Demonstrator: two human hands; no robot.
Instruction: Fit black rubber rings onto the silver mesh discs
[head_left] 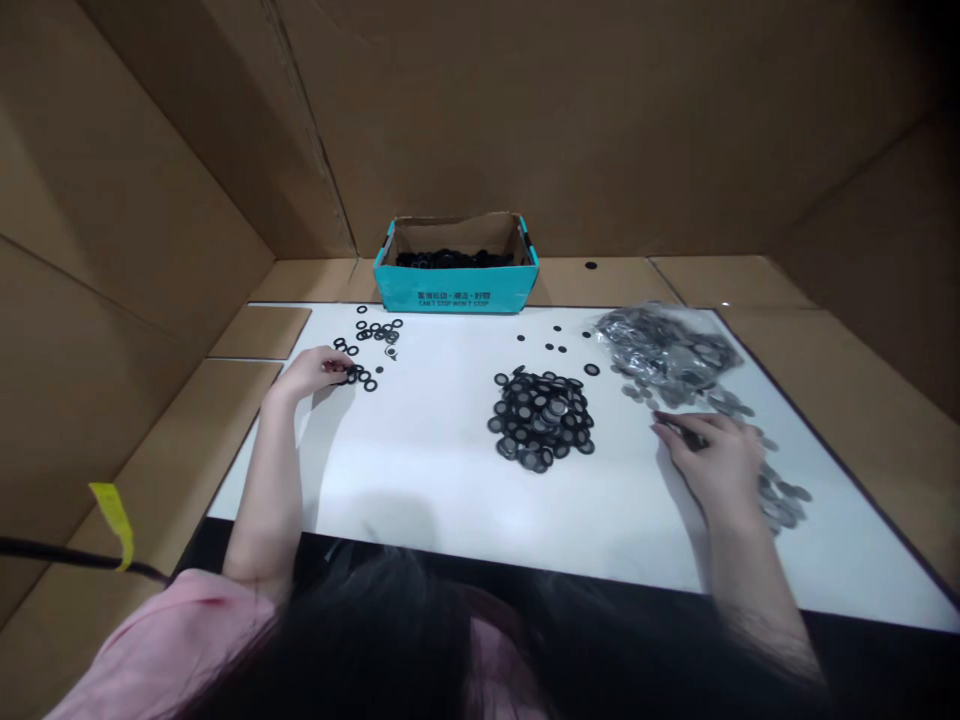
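On the white surface (420,440), black rings (365,378) are met by the half-curled left hand (319,370) and grey discs (781,512) by the loosely pinched right hand (716,455), any hold being indiscernible; seemingly light and stiff, both are best pinched by their rims.

Brown cardboard walls (525,120) around a white tabletop (420,430), pale glare on its surface.
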